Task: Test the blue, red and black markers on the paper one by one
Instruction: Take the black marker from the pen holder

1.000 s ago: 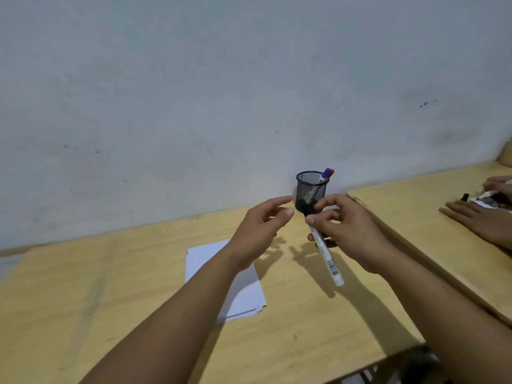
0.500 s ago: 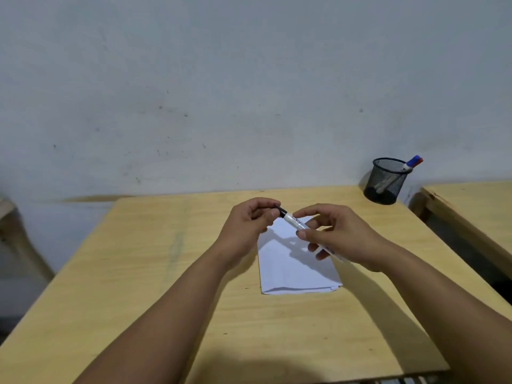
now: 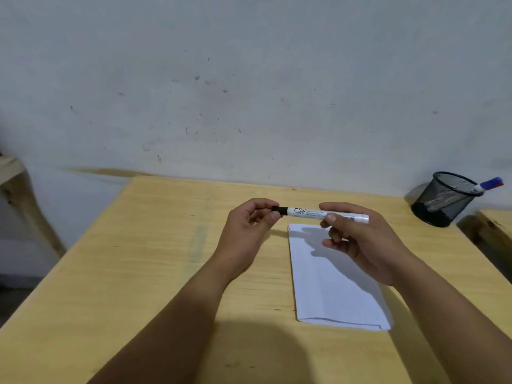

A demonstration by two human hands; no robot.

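Note:
I hold a white-barrelled black marker level above the wooden table. My right hand grips its barrel. The fingers of my left hand pinch its black cap at the left end. The cap looks seated on the marker. White paper lies on the table below my right hand, with small red and blue marks at its top left corner. The blue marker and a red tip behind it stick out of the black mesh pen cup at the far right.
A pale wall runs along the table's far edge. A second wooden table stands right of the pen cup, across a narrow gap. A wooden frame stands at the left edge.
The view swung left, away from the pen cup. Both hands carried the black marker over the paper's top, and my left hand closed on its cap. The marker turned level.

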